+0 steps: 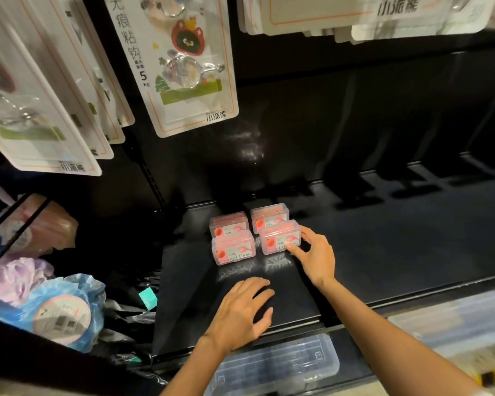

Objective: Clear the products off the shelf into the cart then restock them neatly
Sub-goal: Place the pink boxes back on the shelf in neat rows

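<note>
Fingers (293, 248) of the right hand (316, 257) touch the front-right floss box (280, 240); left hand (240, 312) flat near the shelf (383, 252) edge.

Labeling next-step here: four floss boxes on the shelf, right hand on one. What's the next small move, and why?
Probably nudge the front-right clear plastic box of pink dental floss leftward and square it. The right hand touches its right end with its fingertips, and the box sits slightly askew from the front-left box. The left hand rests flat on the black shelf, holding nothing.
</note>
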Demonstrator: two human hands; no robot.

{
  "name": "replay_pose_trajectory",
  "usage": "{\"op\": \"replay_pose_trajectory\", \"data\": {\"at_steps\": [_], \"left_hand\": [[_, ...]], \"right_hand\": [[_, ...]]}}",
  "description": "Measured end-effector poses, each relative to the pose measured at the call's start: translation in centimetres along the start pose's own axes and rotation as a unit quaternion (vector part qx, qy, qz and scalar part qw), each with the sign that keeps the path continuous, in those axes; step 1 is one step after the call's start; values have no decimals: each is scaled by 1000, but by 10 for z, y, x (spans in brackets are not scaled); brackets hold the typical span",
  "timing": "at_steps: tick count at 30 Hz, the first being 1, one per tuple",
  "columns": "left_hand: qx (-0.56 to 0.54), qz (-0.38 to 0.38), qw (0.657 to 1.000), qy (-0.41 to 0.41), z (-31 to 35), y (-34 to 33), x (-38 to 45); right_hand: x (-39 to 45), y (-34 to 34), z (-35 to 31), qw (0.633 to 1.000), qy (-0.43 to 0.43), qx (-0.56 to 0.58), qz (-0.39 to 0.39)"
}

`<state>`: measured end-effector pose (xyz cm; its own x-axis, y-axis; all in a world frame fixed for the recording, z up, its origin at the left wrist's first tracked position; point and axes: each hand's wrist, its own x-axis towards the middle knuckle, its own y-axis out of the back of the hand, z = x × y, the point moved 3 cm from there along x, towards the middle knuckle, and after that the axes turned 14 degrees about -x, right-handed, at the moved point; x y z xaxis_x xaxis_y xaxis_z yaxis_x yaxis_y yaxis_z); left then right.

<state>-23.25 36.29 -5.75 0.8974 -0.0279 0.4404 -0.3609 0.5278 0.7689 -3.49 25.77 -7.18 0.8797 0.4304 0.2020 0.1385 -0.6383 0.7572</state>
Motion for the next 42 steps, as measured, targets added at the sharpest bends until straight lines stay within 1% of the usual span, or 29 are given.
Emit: {"op": "replay_pose_trajectory", "data": {"at_steps": [8, 15, 17, 20, 21, 23, 26, 27, 29, 32, 34, 38, 40, 42], "left_hand": [[-4, 3, 1000, 8, 1, 1, 0], [-5, -13, 1000, 28, 1, 1, 1], [5, -19, 999, 29, 2, 1, 0], [25, -41, 998, 43, 2, 1, -2], [32, -46, 997, 50, 2, 1, -1], [43, -41, 996, 62, 5, 0, 7], [42, 4, 997, 58, 23, -21, 34], [46, 9, 997, 54, 34, -32, 48], [47, 1, 998, 37, 65, -60, 82], [0, -20, 1000, -11, 130, -118, 134], [-49, -38, 997, -52, 180, -163, 163], [-113, -97, 979, -142, 286, -267, 202], [-144, -127, 967, -169, 338, -316, 214], [-175, -157, 955, -179, 389, -354, 224]], "right_hand": [[0, 0, -1, 998, 15, -53, 19], [-2, 2, -3, 997, 16, -71, 7], [-4, 3, -4, 999, -2, -50, -5], [-10, 10, 0, 997, -42, 54, -30], [-14, 16, 3, 997, -40, 54, -35], [-24, 34, 15, 1000, 7, -10, -24], [-46, 72, 42, 984, 125, -126, -5], [-55, 87, 55, 977, 145, -153, 1], [-74, 120, 85, 967, 159, -195, 31], [-109, 180, 148, 965, 141, -210, 74], [-140, 224, 195, 964, 98, -230, 92], [-208, 325, 284, 959, -31, -249, 134], [-243, 372, 322, 948, -88, -264, 152], [-276, 412, 355, 936, -135, -283, 158]]}}
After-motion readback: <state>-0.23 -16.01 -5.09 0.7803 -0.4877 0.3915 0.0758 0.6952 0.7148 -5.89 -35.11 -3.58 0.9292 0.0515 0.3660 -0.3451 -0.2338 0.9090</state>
